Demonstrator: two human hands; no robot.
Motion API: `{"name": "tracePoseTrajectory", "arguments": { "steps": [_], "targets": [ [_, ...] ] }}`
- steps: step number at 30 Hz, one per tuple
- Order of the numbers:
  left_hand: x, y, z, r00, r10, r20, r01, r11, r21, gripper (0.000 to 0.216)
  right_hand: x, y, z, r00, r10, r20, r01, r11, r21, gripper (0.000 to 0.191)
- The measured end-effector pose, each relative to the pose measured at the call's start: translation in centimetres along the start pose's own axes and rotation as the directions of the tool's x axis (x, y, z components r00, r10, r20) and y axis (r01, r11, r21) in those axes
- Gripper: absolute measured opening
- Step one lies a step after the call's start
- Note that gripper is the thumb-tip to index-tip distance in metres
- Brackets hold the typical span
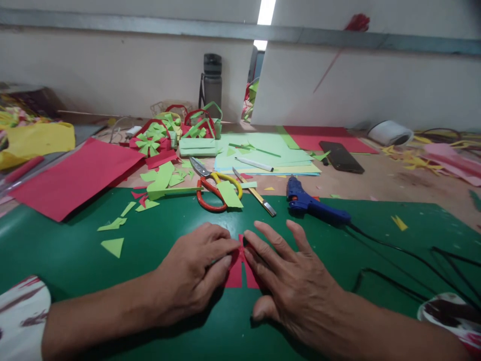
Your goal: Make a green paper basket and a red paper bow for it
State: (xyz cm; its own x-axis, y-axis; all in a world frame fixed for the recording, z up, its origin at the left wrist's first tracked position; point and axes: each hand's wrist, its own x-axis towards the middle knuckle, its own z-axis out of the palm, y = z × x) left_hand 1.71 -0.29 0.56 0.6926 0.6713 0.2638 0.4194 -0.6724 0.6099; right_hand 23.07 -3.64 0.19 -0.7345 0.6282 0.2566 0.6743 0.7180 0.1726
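A small piece of red paper [235, 276] with a slit at its near edge lies on the green mat [150, 331], partly hidden beneath my fingers. My left hand [197, 265] is closed, thumb and forefinger together at the paper's left side. Over its right side rests my right hand [293, 276], fingers spread and fingertips touching the paper. Just beyond are scissors [212, 195] with red and yellow handles, a light green scrap [230, 194] lying over them, and a cutter knife [257, 195]. A blue glue gun [315, 204] lies to the right, its cord running toward me.
Red sheets [80, 175] and green offcuts [112, 246] lie at left. Small paper baskets [154, 138] and a dark bottle [213, 87] stand behind. Pale green sheets [259, 145], a white pen [253, 164] and a phone [341, 157] lie toward the back.
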Motion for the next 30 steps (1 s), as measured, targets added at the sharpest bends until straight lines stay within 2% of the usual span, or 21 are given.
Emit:
{"name": "tracePoseTrajectory", "arguments": {
  "steps": [3,5,7,9,12,17,20,22,25,30],
  "targets": [
    [0.1,-0.9,-0.8,0.996,-0.008,-0.084,0.003,0.998,-0.060,0.023,0.2,0.0,-0.1,0.999,-0.037,0.025,0.037,0.999,-0.014,0.060],
    [0.0,-1.9,-1.9,0.996,0.059,-0.067,-0.056,0.997,0.053,0.021,0.2,0.0,-0.2,0.998,-0.048,0.027,0.048,0.999,-0.018,0.058],
    [-0.4,-2.9,-3.4,0.981,0.175,0.083,-0.192,0.935,0.298,0.022,0.2,0.1,-0.2,0.998,-0.048,0.028,0.049,0.999,-0.010,0.058],
    [-0.8,-3.5,-4.7,0.951,0.203,0.234,-0.296,0.817,0.495,0.022,0.1,0.1,-0.1,0.998,-0.045,0.037,0.045,0.999,0.004,0.060],
    [-1.4,-3.3,-5.5,0.936,0.234,0.262,-0.343,0.768,0.540,0.019,-0.1,0.3,0.1,0.997,-0.048,0.059,0.046,0.999,0.020,0.062],
    [-1.1,-2.1,-4.2,0.901,0.281,0.330,-0.415,0.778,0.472,0.020,-0.2,0.6,0.3,0.998,-0.040,0.047,0.038,0.999,0.030,0.061],
    [-0.8,-2.3,-3.0,0.909,0.303,0.287,-0.404,0.810,0.425,0.019,-0.2,0.6,0.3,0.998,-0.047,0.050,0.045,0.998,0.032,0.060],
    [-0.7,-2.7,-2.3,0.930,0.300,0.211,-0.359,0.862,0.358,0.019,-0.2,0.5,0.3,0.998,-0.046,0.053,0.044,0.998,0.043,0.061],
    [-0.8,-3.0,-1.6,0.970,0.216,0.109,-0.233,0.955,0.183,0.019,-0.1,0.5,0.3,0.998,-0.042,0.051,0.039,0.997,0.061,0.060],
    [0.0,-1.6,-1.6,0.990,0.035,0.137,-0.030,0.999,-0.044,0.017,-0.2,0.6,0.6,0.999,-0.041,0.021,0.040,0.997,0.065,0.060]
  ]
}}
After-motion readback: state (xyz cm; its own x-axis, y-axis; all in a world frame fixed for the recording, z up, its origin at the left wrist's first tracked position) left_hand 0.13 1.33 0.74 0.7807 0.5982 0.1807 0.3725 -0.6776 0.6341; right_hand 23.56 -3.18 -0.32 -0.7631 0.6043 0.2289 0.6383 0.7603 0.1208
